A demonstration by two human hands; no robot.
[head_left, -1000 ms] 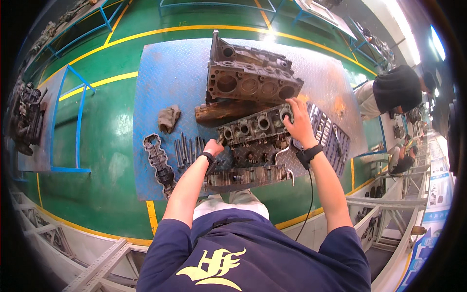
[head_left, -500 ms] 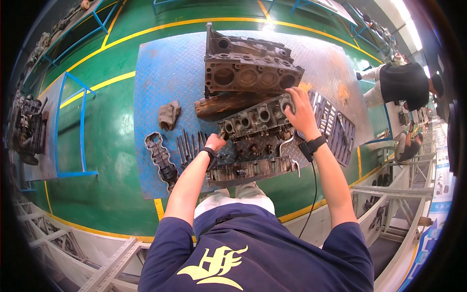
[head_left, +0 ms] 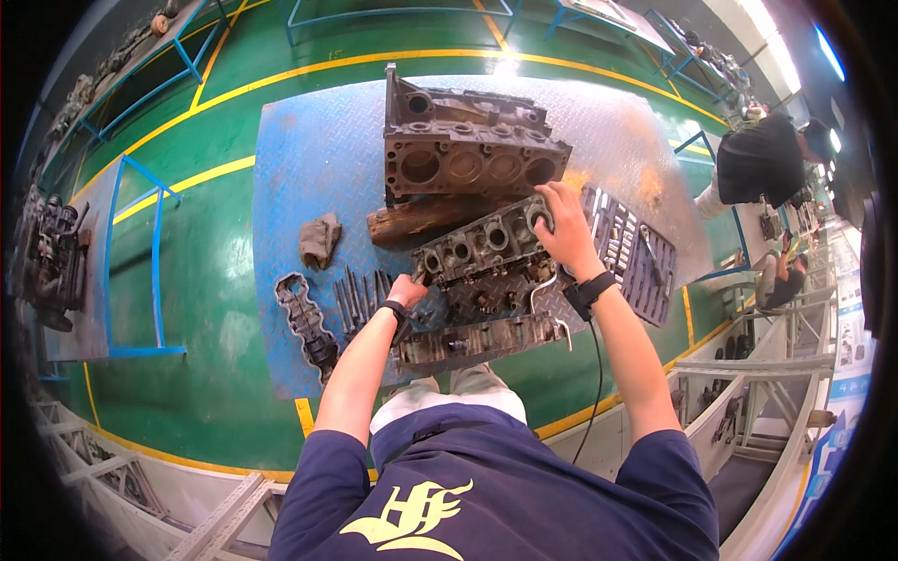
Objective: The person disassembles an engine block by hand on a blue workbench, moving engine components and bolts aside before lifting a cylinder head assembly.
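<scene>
Both hands are on the cylinder head (head_left: 480, 241), which sits mid-table, its long axis slanting from eight o'clock up to two! The left hand (head_left: 406, 291) has its fingers closed around the eight o'clock end; the right hand (head_left: 569, 238) grips the two o'clock end, fingers curled over the far edge, thumb on the near side. Look around from the head: up at twelve stands the engine block (head_left: 477, 161), a wooden beam (head_left: 412, 224) along its near edge; at three, an open tool case (head_left: 660, 271); at six, a long metal casting (head_left: 477, 341); at eight, slim rods (head_left: 352, 297); and at nine, a crumpled cloth (head_left: 320, 240), all on the blue steel table (head_left: 323, 154).
</scene>
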